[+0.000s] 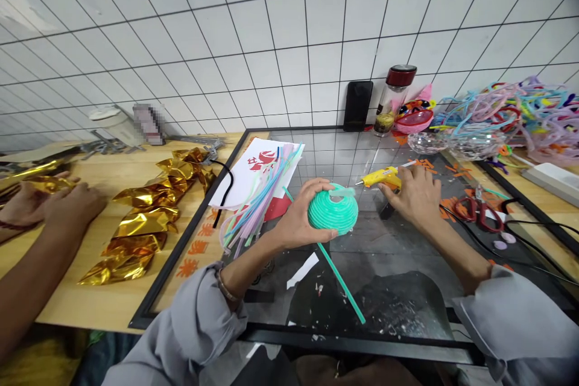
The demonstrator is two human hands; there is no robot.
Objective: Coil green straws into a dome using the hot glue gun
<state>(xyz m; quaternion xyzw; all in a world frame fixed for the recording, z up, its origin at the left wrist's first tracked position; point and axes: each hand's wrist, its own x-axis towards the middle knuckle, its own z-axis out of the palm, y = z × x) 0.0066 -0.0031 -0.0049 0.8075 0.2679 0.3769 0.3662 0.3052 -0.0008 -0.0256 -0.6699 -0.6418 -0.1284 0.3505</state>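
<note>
Hidden or cut off: underside of the green ball (333, 214), not shown; whether it touches the tabletop cannot be told. Handle of the yellow glue gun (379, 177), mostly behind the right hand (416, 196). Middle of a green strip (342, 283), passing behind ball and hand. Co-worker's arms (49, 259), cut by the left edge. One item (149, 123) by the wall, pixelated, unidentifiable.

Hands: left hand (302, 217), thumb and fingers gripping the ball at its side, over the middle of the tabletop. Right hand, fingers curled around the rear of the glue gun, nozzle pointing at the ball's upper edge, just beside it; contact uncertain.

Surface and room: dark glossy tabletop (402, 259) in a black frame (362, 344), littered with scraps; pale wooden table (63, 307) to the left; white tiled wall (280, 24) with dark grout lines. Against it, a black phone (358, 105) and a clear bottle (391, 99), dark red lid.

Materials and shapes: ball squat, ringed with ridges, round opening on top, paler piece across it. Gold foil (142, 217), crumpled, shiny. White paper (235, 181) with red print, partly under a bundle of pastel strips (256, 208). Red-handled scissors (479, 214), right. Tangled heap of coloured strips (488, 111), far right.
</note>
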